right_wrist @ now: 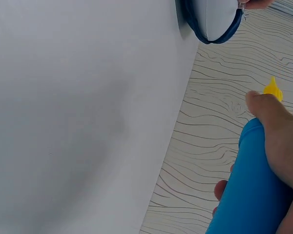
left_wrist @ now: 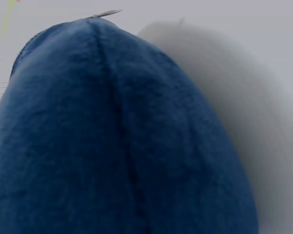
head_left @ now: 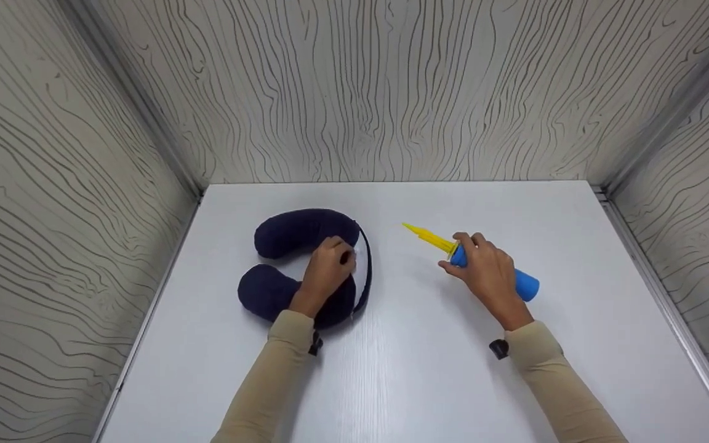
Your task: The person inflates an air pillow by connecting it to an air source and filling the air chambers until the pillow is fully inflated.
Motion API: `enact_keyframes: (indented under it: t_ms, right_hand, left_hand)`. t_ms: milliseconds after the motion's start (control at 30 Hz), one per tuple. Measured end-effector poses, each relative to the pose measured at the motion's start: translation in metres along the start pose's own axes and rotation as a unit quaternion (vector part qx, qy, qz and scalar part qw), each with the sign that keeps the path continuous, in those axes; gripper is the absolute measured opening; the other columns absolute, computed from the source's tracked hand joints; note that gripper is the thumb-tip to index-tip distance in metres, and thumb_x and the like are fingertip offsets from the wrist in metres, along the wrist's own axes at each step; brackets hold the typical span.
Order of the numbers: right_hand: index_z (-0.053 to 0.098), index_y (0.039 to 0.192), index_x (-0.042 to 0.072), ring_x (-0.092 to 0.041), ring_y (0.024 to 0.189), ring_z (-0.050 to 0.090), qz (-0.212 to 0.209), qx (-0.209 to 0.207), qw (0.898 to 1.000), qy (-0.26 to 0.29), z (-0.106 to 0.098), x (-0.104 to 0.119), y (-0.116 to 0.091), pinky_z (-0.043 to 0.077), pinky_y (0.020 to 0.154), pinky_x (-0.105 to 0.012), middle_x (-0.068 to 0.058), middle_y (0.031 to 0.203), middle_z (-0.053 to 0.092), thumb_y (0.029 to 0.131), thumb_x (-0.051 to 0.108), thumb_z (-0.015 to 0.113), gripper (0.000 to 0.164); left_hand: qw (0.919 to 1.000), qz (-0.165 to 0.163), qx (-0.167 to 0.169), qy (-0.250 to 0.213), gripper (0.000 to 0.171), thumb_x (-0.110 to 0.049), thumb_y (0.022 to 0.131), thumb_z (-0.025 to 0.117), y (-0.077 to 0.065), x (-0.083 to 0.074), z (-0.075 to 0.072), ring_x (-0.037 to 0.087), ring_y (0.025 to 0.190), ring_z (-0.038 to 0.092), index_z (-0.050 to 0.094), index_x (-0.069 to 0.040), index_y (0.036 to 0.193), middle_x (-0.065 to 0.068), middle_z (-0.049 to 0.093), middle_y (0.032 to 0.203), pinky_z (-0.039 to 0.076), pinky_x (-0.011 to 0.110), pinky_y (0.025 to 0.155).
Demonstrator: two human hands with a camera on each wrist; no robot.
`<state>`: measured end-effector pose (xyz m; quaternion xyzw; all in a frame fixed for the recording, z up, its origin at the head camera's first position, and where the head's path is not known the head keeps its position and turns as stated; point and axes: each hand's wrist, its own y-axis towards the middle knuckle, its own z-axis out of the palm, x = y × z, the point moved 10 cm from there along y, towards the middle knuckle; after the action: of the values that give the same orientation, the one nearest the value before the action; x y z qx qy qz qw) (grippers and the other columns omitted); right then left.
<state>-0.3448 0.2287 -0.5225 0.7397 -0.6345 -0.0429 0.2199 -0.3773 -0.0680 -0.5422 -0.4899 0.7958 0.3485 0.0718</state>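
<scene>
A dark blue U-shaped neck pillow (head_left: 308, 231) lies on the left half of the white table, its open ends facing left. Along its right edge a dark strip of cover hangs loose, and a white inner part (right_wrist: 219, 17) shows inside the cover. My left hand (head_left: 330, 264) grips the pillow at its curved middle, fingers curled beside a small metal zip pull (right_wrist: 242, 7). Blue plush fabric (left_wrist: 112, 122) fills most of the left wrist view. My right hand (head_left: 487, 271) holds a blue hand pump (right_wrist: 254, 180) round its body, the yellow nozzle (head_left: 431, 238) pointing left toward the pillow.
The white table (head_left: 391, 381) is bounded by wood-grain patterned panels (head_left: 391, 92) at the back and both sides. Metal rails (head_left: 668, 307) run along its side edges. A small black device (head_left: 499, 349) sits at the right wrist.
</scene>
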Motion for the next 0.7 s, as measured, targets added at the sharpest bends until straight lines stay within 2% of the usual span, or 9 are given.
enact_keyframes:
  t_ms: [200,300,400,500,700]
  right_hand:
    - [0.05,0.149,0.009,-0.045,0.11,0.068,0.065,0.074,0.994,0.04,0.01,-0.021,0.001,0.058,0.099,-0.064,-0.024,0.13,0.057,0.088,0.021,0.086,0.072]
    - [0.045,0.15,0.003,-0.046,0.116,0.063,0.085,0.09,0.99,0.06,0.012,-0.028,0.001,0.052,0.108,-0.066,-0.025,0.133,0.055,0.09,0.016,0.082,0.072]
    - [0.047,0.145,-0.006,-0.047,0.116,0.062,0.086,0.078,0.99,0.075,0.007,-0.032,0.001,0.051,0.109,-0.066,-0.029,0.129,0.059,0.092,0.011,0.079,0.064]
    - [0.051,0.139,-0.011,-0.049,0.112,0.064,0.08,0.06,0.992,0.079,0.002,-0.036,0.002,0.052,0.105,-0.065,-0.033,0.123,0.064,0.093,0.008,0.077,0.056]
    - [0.049,0.141,-0.007,-0.054,0.108,0.068,0.085,0.06,0.992,0.076,-0.001,-0.049,0.002,0.055,0.098,-0.07,-0.035,0.125,0.066,0.095,0.013,0.078,0.058]
  left_hand:
    - [1.0,0.003,-0.003,0.003,0.007,-0.006,0.096,0.074,0.0,-0.002,-0.001,0.025,0.095,0.07,0.08,-0.003,0.096,0.008,0.072,0.098,0.062,0.034,0.084]
    - [1.0,0.001,-0.004,0.005,0.007,-0.007,0.096,0.074,-0.001,-0.002,-0.001,0.024,0.094,0.069,0.08,-0.003,0.095,0.008,0.072,0.097,0.062,0.034,0.083]
    - [1.0,0.001,-0.003,0.002,0.007,-0.006,0.096,0.074,-0.001,-0.002,-0.001,0.024,0.094,0.069,0.08,-0.003,0.096,0.008,0.072,0.096,0.062,0.033,0.082]
    - [1.0,0.005,-0.006,-0.001,0.006,-0.004,0.095,0.075,-0.001,-0.004,-0.002,0.024,0.093,0.07,0.08,-0.002,0.096,0.008,0.072,0.096,0.062,0.032,0.081]
    - [0.9998,0.013,-0.014,-0.002,0.006,-0.004,0.095,0.075,-0.001,-0.006,-0.003,0.025,0.092,0.07,0.08,-0.001,0.094,0.01,0.073,0.096,0.063,0.034,0.08]
